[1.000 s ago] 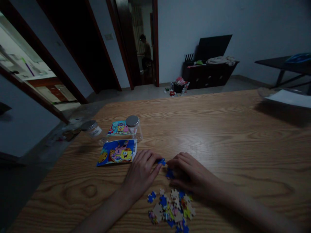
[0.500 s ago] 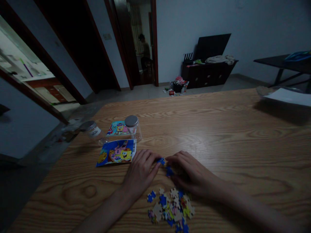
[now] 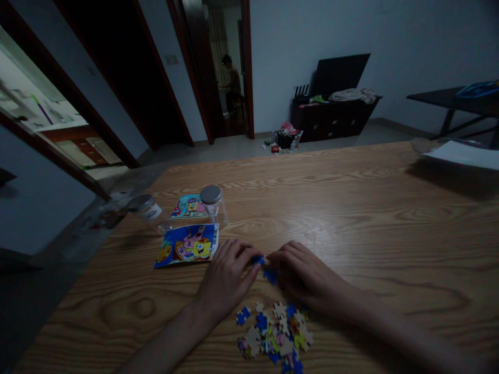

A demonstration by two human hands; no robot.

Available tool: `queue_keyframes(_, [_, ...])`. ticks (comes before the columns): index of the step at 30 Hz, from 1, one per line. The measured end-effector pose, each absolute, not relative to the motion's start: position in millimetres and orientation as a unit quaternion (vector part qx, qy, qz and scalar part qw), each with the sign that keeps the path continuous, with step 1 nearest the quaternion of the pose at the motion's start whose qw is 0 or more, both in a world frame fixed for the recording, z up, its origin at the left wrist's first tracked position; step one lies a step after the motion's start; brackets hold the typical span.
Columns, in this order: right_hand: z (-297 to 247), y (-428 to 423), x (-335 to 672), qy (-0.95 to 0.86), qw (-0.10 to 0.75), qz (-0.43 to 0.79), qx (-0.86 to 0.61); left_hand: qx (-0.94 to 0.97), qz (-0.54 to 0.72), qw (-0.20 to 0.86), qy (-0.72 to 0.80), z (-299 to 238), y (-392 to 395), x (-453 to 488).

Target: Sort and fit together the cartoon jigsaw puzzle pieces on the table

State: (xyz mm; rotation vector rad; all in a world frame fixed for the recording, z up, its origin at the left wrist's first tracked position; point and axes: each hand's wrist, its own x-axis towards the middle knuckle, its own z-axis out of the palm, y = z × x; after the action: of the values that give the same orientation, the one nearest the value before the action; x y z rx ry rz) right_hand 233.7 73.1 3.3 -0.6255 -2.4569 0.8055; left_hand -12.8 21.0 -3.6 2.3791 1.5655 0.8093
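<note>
1. Wood-grain tabletop (image 3: 351, 208) stretched beneath everything, with a loose heap of jigsaw pieces (image 3: 273, 332) close to the person.
2. Left hand (image 3: 228, 275), half curled, had its fingertips on a blue jigsaw piece (image 3: 257, 259); whether it gripped could not be told.
3. Right hand (image 3: 304, 275), also half curled, sat just beside that piece, near a second blue piece (image 3: 270, 276); its hold was unclear.
4. Left forearm (image 3: 167, 348) and right forearm (image 3: 401, 337) angled inward, the hands nearly meeting.
5. That first piece lay between the hands, above the heap, its long axis roughly crosswise.

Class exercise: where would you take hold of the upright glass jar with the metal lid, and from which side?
Probably around the jar's round body, with the right hand coming from the right. The upright glass jar is a smooth cylinder, which suits a wrap-around grip, and the picture packet and jar lying on its side crowd its other sides.
</note>
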Motion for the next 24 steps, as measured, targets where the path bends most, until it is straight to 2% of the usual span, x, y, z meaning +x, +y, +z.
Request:
queue_keyframes(5, [2.8, 74.2, 232.5, -0.899, 0.249, 0.275, -0.232, 0.831, 0.259, 0.113, 0.479, 4.0, 18.1, -11.0])
queue_keyframes(13, [9.4, 66.9, 229.9, -0.927, 0.219, 0.202, -0.228, 0.845, 0.268, 0.109, 0.451, 1.9, 19.0, -12.6])
queue_keyframes(24, [6.2, 68.8, 229.6, -0.921, 0.216, 0.213, -0.245, 0.841, 0.287, 0.117, 0.443, -0.4, 18.9, -11.6])
